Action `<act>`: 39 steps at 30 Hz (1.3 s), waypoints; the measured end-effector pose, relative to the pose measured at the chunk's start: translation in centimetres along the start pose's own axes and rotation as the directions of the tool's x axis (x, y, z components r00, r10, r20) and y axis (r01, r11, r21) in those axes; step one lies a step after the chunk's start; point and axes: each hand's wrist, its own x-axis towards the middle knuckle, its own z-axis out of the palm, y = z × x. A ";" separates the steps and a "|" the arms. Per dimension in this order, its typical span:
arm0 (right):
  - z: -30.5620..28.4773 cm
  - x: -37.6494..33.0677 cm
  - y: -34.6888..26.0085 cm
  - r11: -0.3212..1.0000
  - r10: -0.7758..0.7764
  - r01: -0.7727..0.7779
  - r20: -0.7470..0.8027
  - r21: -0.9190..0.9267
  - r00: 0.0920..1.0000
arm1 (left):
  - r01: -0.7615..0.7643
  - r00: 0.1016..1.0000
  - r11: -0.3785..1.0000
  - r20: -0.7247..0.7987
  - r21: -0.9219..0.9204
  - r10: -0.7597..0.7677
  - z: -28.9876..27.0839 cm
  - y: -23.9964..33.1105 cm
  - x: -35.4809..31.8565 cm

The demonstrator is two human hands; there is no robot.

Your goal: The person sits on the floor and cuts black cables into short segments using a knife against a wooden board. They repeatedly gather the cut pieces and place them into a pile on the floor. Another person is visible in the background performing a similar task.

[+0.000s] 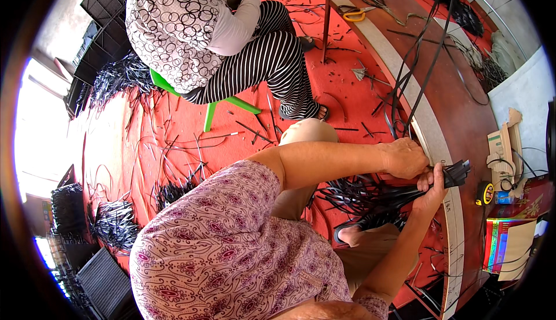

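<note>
A bundle of flat black strips point(399, 197), plastic by the look of it, lies across the near edge of the long brown table point(417, 36). My right hand point(431, 188) is wrapped round the bundle close to its trimmed end, which pokes out over the tabletop. Right beside it, my left hand point(405, 158) is closed at the table edge, fingers curled on black strips; its fingertips are partly hidden. Long loose strips point(414, 82) rise from near this hand along the table. The bundle's other end fans out below the edge, above my sandalled foot point(350, 234).
Yellow-handled scissors point(356, 14) lie at the table's far end. A yellow tape measure point(485, 194) and torn cardboard point(504, 146) sit at the right. Another person point(179, 36) sits on a green chair point(211, 114). Strip scraps litter the red floor point(231, 158).
</note>
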 end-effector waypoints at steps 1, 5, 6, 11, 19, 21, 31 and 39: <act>0.1 -0.1 -0.1 1.000 -0.001 0.001 -0.002 -0.001 1.000 | -0.001 1.000 1.000 0.000 -0.004 0.001 0.0 0.0 0.0; -0.1 0.1 0.1 1.000 0.001 -0.001 0.001 0.007 1.000 | -0.011 1.000 1.000 -0.005 -0.022 0.011 0.0 -0.1 0.0; -0.1 0.0 0.1 1.000 0.000 0.000 -0.001 0.007 1.000 | -0.013 1.000 1.000 -0.007 -0.026 0.012 -0.1 0.0 -0.1; -0.1 0.1 0.1 1.000 0.002 -0.002 0.001 0.007 1.000 | -0.002 1.000 1.000 0.000 -0.032 0.002 -0.1 -0.1 -0.1; 0.0 0.1 0.1 1.000 0.002 -0.002 0.002 0.015 1.000 | -0.001 1.000 1.000 0.004 -0.027 0.001 -0.1 -0.1 -0.1; -0.1 0.1 0.1 1.000 0.003 -0.003 0.004 0.015 1.000 | 0.003 1.000 1.000 0.009 -0.025 -0.003 -0.2 -0.1 -0.1; -0.3 0.3 0.3 1.000 -0.014 0.013 0.026 0.028 1.000 | 0.016 1.000 1.000 0.019 -0.001 -0.016 -0.1 0.0 0.0; -0.1 0.1 0.3 1.000 -0.006 0.007 -0.005 0.021 1.000 | -0.009 1.000 1.000 -0.017 -0.012 0.009 0.1 -0.1 -0.2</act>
